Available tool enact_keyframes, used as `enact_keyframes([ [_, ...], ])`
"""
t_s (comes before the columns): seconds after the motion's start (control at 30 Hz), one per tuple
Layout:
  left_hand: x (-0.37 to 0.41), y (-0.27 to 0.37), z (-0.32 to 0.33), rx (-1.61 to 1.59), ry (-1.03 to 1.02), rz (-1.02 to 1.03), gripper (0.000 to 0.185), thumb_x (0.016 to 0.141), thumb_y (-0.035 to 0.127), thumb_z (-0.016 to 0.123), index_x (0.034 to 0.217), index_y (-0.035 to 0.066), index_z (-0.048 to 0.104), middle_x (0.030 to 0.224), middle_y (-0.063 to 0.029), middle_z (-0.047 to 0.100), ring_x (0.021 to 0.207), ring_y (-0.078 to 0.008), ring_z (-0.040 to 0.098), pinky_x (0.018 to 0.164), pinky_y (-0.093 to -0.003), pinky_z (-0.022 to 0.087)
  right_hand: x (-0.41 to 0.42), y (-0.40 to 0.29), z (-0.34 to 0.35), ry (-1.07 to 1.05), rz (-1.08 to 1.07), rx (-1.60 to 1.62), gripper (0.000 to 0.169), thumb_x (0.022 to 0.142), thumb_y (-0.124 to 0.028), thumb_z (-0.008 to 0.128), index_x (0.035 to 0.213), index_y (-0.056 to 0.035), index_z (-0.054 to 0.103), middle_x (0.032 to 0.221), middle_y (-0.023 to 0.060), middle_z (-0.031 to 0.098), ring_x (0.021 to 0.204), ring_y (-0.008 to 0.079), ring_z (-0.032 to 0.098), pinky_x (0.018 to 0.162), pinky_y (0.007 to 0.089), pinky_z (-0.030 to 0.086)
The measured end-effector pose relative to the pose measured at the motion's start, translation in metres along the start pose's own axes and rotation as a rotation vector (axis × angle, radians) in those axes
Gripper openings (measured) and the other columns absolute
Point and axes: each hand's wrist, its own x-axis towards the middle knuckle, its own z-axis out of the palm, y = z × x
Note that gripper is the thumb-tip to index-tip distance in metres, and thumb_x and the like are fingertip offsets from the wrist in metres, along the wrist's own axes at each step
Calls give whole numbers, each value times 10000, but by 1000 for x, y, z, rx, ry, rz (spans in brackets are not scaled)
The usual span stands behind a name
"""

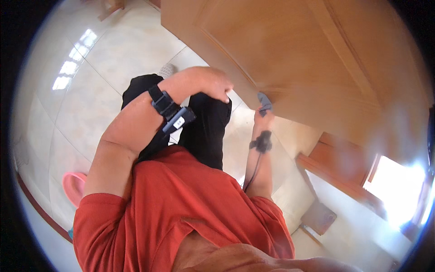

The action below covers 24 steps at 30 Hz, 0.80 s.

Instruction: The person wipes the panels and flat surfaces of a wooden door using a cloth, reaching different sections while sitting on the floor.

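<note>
My right hand (264,117) holds a grey cloth (263,100) at the lower edge of a large brown wooden door (292,61) with recessed panels. The cloth appears to touch the wood. To the left, my left hand (217,85) is above my knee in black trousers, close to the door's edge in the picture. Its fingers look bent and blurred, and their tips are partly hidden. I cannot tell whether it touches the door. A strapped device sits on each forearm, with a cable running from the right one (262,142).
Pale glossy floor tiles (98,112) surround my legs. A pink plastic basin (69,188) lies at the left, behind my elbow. Wooden furniture legs (114,8) show at the top left. A wooden sill (334,170) and a bright window (396,190) are at the right.
</note>
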Motion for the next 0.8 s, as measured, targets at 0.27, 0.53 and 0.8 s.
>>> enact_keyframes([
  [0.27,10,18,10,-917,5,55,667,803,542,630,1243,59,492,1124,-69,562,1003,-185,547,830,-338,473,-69,-213,-44,-92,25,1497,468,820,49,426,1286,8,407,1209,148,512,1098,263,518,910,389,448],
  [0.53,-1,17,13,-1635,626,-21,423,848,296,625,1165,43,505,1045,-102,599,960,-235,590,825,-425,490,-46,-221,-17,-171,-334,491,429,838,33,502,1265,29,458,1204,121,537,1073,184,537,939,313,432],
  [0.8,34,-65,32,-1607,1025,-418,243,819,83,584,1020,-46,538,911,-157,609,795,-288,622,704,-454,518,-9,-240,-34,-440,-566,-73,418,820,-174,582,1222,-71,529,1174,152,576,1080,310,545,918,398,428],
])
